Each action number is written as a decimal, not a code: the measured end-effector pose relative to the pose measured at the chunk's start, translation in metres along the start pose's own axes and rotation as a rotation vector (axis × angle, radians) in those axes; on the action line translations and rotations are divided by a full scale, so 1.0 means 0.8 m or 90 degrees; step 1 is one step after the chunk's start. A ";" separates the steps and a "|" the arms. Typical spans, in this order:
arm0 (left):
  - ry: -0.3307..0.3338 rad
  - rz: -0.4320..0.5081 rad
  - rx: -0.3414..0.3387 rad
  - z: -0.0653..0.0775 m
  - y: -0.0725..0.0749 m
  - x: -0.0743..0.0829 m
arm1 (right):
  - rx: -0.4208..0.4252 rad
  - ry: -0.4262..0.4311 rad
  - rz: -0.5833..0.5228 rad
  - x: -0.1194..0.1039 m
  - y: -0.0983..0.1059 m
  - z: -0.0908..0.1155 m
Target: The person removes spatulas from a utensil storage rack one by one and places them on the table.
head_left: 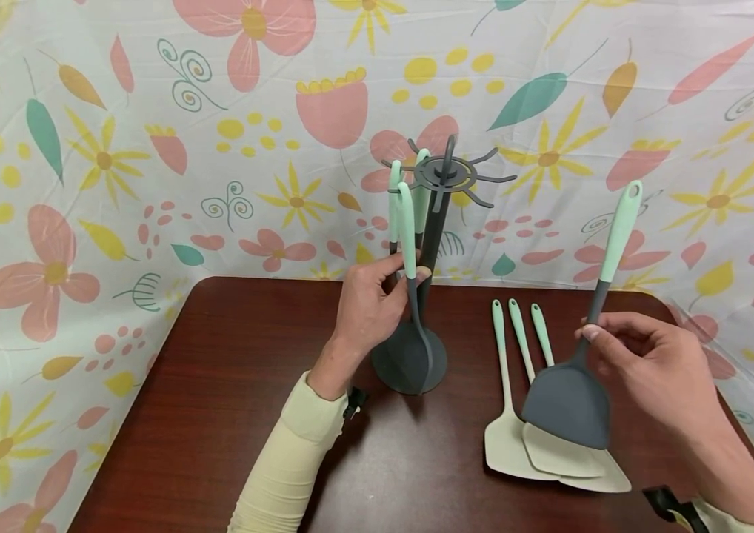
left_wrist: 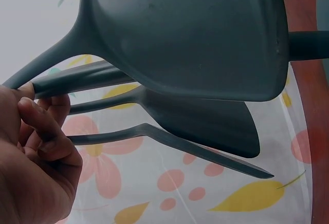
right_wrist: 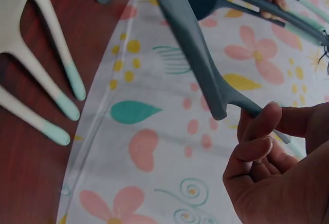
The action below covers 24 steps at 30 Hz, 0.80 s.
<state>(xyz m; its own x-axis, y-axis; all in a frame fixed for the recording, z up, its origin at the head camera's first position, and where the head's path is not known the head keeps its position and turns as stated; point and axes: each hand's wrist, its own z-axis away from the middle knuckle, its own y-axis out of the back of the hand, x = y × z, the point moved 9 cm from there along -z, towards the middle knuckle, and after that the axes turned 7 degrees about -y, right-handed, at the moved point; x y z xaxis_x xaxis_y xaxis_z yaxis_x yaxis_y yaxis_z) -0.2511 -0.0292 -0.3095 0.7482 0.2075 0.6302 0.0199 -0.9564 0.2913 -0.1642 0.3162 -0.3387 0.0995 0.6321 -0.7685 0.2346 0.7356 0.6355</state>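
Note:
My right hand pinches a dark grey turner by its shaft, below the mint handle. It is raised above the table, handle up and blade down. At the middle stands a dark utensil stand with a ring of hooks on top. Three mint-handled grey utensils hang on its left side; the front one is a turner. My left hand reaches behind that turner's shaft and grips the stand's pole between thumb and fingers. Two more grey blades show below the pole in the left wrist view.
Three cream utensils with mint handle ends lie overlapping on the right of the brown table, partly under the raised turner. Several bare hooks stick out on the stand's right. A flowered cloth hangs behind the table.

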 end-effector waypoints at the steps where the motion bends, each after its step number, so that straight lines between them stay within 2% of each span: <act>1: 0.000 -0.001 0.001 0.000 0.000 0.000 | -0.009 -0.007 0.002 0.005 0.001 -0.003; 9: 0.005 0.002 -0.001 0.000 0.001 -0.002 | -0.088 -0.062 -0.054 0.040 -0.001 -0.024; 18: 0.005 0.007 0.000 0.001 -0.001 -0.003 | -0.128 -0.100 0.021 0.072 -0.004 -0.025; 24: 0.004 0.011 0.004 0.001 -0.001 -0.003 | -0.164 -0.118 0.012 0.099 -0.004 -0.027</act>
<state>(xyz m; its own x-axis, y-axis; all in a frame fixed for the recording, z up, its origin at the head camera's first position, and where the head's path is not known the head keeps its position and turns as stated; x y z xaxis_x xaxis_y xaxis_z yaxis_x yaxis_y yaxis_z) -0.2521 -0.0295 -0.3117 0.7438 0.1929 0.6399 0.0118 -0.9611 0.2760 -0.1782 0.3694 -0.3999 0.2816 0.6084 -0.7420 -0.0190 0.7767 0.6296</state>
